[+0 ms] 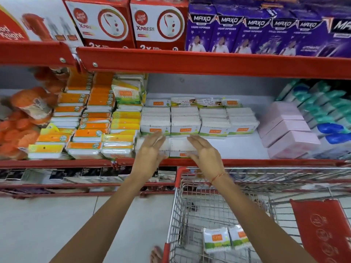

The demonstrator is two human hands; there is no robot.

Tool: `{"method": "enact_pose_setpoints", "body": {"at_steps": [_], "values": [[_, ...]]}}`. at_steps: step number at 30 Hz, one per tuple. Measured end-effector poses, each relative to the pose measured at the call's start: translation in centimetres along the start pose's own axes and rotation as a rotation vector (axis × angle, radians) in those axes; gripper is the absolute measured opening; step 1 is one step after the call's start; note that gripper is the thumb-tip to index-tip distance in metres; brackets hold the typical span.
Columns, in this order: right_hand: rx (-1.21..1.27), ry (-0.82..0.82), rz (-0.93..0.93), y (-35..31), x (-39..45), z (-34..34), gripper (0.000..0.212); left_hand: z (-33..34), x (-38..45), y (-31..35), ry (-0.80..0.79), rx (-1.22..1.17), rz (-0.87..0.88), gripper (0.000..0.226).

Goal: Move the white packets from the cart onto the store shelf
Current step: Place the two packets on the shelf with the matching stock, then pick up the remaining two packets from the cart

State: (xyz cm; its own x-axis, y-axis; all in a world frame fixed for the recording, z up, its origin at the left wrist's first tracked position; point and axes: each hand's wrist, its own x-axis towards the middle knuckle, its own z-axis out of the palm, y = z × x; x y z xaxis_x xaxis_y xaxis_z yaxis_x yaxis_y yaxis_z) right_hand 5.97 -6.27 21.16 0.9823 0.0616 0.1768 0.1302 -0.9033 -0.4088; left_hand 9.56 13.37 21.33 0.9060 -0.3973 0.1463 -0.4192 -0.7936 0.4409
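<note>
Two white packets [226,239] with orange and green labels lie side by side in the wire cart [176,205]. On the middle store shelf [241,149], rows of the same white packets [199,120] are stacked. A front stack of packets [180,147] rests near the shelf edge. My left hand [150,150] and my right hand [204,151] flank that front stack with flat, spread fingers, touching its sides. Neither hand grips anything.
Orange and yellow packets [89,122] fill the shelf's left side, pink boxes [288,130] and blue-green packs [326,114] the right. Red and purple boxes [159,21] stand on the shelf above. A red cart flap [322,230] sits at right.
</note>
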Motion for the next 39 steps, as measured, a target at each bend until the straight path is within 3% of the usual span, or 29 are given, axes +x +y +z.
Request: {"method": "enact_pose_setpoints", "body": {"at_steps": [3,7,10,12,17,21,26,31,34,39], "values": [[0.007,0.267,-0.102,1.5,-3.1,-0.1,0.022,2.3,-0.9,2.7,0.200,-0.014,0.197,0.030],[0.019,0.267,-0.114,6.1,-8.4,0.7,0.007,7.1,-2.3,6.5,0.135,-0.067,0.246,0.020],[-0.005,0.067,-0.016,11.5,-13.4,2.6,0.006,12.5,-3.8,8.8,-0.030,-0.084,0.263,0.022],[-0.024,-0.171,0.060,15.2,-16.5,4.0,0.012,16.8,-4.8,10.2,-0.174,-0.079,0.249,0.027],[-0.158,-0.840,0.131,22.2,-21.9,7.5,0.063,26.3,-7.6,11.6,-0.853,0.056,-0.077,0.047],[-0.333,-1.021,0.055,25.5,-24.9,11.3,0.089,31.9,-11.5,11.5,-1.048,0.213,-0.120,0.076],[-0.254,-0.874,0.114,26.0,-26.7,12.4,0.075,33.8,-14.8,11.7,-0.965,0.143,-0.192,0.088],[-0.197,-0.850,0.133,25.4,-26.5,10.9,0.055,32.0,-14.7,12.9,-0.884,0.096,-0.275,0.071],[-0.155,-0.817,0.155,24.7,-26.0,9.3,0.057,29.9,-14.1,13.5,-0.811,0.075,-0.289,0.067],[-0.123,-0.483,0.093,21.9,-22.9,3.6,0.072,24.0,-11.6,14.6,-0.680,0.071,-0.284,0.066]]}}
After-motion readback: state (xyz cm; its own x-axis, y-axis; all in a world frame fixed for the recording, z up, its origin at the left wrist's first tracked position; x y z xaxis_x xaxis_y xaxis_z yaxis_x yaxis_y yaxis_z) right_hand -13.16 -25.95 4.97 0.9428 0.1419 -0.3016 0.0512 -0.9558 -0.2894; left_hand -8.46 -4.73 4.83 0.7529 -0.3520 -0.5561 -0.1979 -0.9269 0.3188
